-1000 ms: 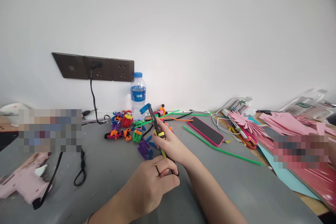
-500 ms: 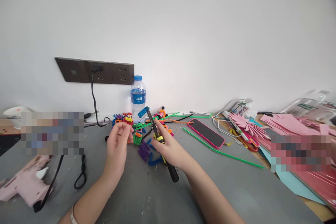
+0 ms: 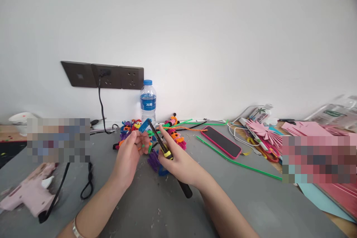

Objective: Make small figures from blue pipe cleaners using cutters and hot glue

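Note:
My right hand [image 3: 178, 161] is closed around a pair of pliers [image 3: 164, 149] with black and yellow handles. The jaws point up and left and pinch a short blue pipe cleaner piece [image 3: 144, 125]. My left hand [image 3: 128, 155] is raised beside the jaws with fingers curled, its fingertips close to the blue piece; I cannot make out what, if anything, they pinch. Under both hands lie purple and blue pipe cleaner bits [image 3: 154, 160] on the grey table [image 3: 167, 208].
Several bright pipe cleaner figures [image 3: 131, 128] lie near a water bottle [image 3: 148, 102] by the wall. A pink-cased phone [image 3: 221, 141], green pipe cleaners [image 3: 237, 160] and pink paper craft [image 3: 262, 130] lie right. A pink glue gun [image 3: 26, 191] with black cord [image 3: 87, 182] sits left.
My left hand left the plier handle, rose to the left and came in beside the jaws. My right hand shifted the pliers slightly left and lower.

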Demonstrator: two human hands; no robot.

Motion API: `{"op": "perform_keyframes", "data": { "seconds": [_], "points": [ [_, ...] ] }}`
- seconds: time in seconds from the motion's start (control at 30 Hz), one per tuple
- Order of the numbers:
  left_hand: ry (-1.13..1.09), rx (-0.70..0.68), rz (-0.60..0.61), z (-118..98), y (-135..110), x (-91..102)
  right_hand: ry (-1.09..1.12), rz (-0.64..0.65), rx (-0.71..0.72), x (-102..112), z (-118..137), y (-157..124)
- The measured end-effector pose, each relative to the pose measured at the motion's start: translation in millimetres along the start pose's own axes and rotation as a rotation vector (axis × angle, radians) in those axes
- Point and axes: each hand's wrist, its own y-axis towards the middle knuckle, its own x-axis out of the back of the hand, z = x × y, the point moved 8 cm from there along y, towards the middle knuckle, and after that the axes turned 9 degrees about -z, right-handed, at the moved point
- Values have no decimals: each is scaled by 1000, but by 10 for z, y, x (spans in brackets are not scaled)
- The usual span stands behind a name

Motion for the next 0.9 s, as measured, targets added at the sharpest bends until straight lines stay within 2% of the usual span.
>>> {"op": "perform_keyframes", "data": {
  "seconds": [0.3,0.63,0.9],
  "points": [
    [6,-18,-26,-26,15,36,-87,15,64,-40,40,-27],
    [-35,-5,-58,-16,21,66,-99,15,41,-49,29,-34],
    [-22,2,-39,2,34,77,-103,17,48,-55,45,-38]
  ]
}}
